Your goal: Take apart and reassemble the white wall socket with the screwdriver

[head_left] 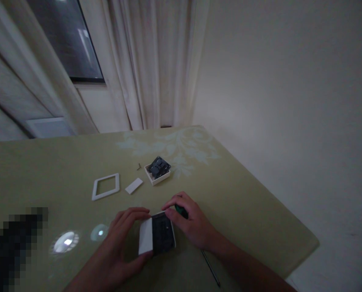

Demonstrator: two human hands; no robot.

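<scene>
A wall switch [163, 233] rests low over the table, its black inner face bare on the right and a white rocker plate [145, 237] on its left part. My left hand [124, 239] grips it along the left side, with fingers at the top edge and thumb at the bottom. Tucked in the palm of my right hand [191, 221] is a screwdriver with a green handle [181, 211]; its metal shaft [210, 268] points down toward me. The right thumb and fingertips touch the switch's upper right corner.
Beyond the hands lie a white square frame [94, 190], a loose white rocker plate [134, 185] and small screws [138, 166]. A white box [161, 179] holds a black switch part [159, 166]. The table [244, 202] meets a wall at right and curtains [144, 61] behind.
</scene>
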